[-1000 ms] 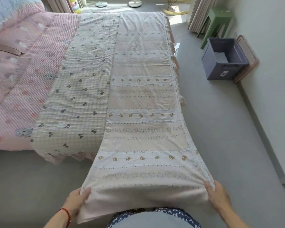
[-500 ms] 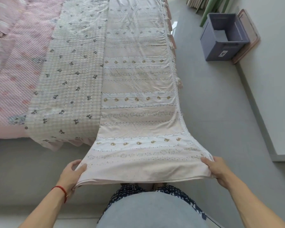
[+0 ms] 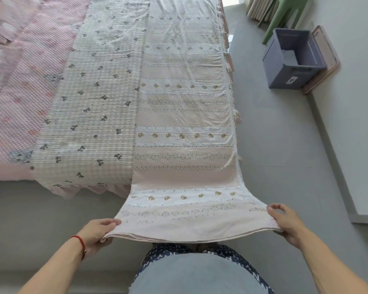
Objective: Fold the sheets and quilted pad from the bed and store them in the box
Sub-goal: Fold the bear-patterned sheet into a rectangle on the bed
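2 hands (image 3: 96,232) (image 3: 285,223), 1 sheet (image 3: 185,128)

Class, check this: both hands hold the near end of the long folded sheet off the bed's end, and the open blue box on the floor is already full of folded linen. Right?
Not quite. The head view shows the box looks empty, with no linen inside. The rest stands: the left hand and right hand grip the near end of the sheet.

Folded sheet (image 3: 185,115) lies lengthwise along the right edge of the bed (image 3: 11,98), its near end off the foot, held between left hand (image 3: 96,232) and right hand (image 3: 285,221). Quilted pad (image 3: 89,115) lies on the bed just left of the sheet. Box (image 3: 289,60) stands on the floor (image 3: 274,145) to the right, near the wall, stool (image 3: 285,13) behind it.
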Available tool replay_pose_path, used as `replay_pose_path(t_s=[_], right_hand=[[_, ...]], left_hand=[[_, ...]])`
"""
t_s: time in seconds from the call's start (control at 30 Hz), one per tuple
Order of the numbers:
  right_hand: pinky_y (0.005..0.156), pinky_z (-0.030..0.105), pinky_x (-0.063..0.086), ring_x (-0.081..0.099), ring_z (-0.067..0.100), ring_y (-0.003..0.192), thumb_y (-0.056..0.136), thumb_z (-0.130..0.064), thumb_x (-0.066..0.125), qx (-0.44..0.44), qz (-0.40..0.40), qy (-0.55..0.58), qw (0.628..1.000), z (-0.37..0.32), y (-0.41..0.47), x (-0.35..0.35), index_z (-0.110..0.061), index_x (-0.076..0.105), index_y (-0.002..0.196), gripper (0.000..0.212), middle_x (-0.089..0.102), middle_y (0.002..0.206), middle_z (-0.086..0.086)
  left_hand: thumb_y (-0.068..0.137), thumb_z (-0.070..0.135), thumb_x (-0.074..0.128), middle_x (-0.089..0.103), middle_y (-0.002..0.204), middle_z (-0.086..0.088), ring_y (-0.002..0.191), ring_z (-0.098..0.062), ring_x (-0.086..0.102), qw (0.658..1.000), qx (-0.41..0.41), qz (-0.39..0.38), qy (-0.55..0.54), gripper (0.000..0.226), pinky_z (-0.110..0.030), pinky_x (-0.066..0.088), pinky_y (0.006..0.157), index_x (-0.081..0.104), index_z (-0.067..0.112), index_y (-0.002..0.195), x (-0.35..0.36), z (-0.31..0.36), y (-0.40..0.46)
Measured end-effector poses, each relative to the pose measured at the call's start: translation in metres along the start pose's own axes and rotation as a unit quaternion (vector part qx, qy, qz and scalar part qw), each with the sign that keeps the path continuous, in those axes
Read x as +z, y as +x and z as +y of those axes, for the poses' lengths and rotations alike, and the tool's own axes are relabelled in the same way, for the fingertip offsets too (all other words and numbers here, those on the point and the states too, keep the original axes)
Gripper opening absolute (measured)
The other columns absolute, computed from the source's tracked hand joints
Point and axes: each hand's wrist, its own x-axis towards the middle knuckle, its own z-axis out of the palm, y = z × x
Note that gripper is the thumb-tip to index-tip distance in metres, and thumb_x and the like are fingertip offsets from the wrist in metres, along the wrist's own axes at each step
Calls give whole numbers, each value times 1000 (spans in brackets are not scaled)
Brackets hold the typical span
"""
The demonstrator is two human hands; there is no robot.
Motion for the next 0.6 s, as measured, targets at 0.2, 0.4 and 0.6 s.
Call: replay_pose_path(t_s=[0.2, 0.4, 0.6], right_hand=[[43, 17, 48, 61, 6, 49, 102, -5, 58, 61, -33, 105, 992, -13, 32, 18, -7, 68, 103, 11, 73, 70, 0], [41, 16, 49, 61, 5, 42, 100, 2, 57, 103, -20, 162, 981, -38, 98, 48, -5, 66, 93, 14, 67, 69, 7], [46, 17, 53, 66, 8, 48, 97, 3, 62, 143, -21, 240, 960, -78, 204, 75, -1, 62, 88, 10, 67, 72, 9]], left_hand=[[96, -13, 52, 65, 79, -16, 47, -12, 54, 995, -78, -33, -43, 21, -20, 46, 43, 64, -13, 113, -12, 30, 33], [101, -1, 53, 56, 51, 0, 31, -3, 41, 991, -79, 74, -81, 13, -11, 31, 32, 66, 1, 100, 16, 71, 83], [101, 3, 54, 51, 45, 3, 30, -2, 45, 974, -57, 143, -167, 22, -11, 31, 30, 55, 11, 80, 47, 125, 174]])
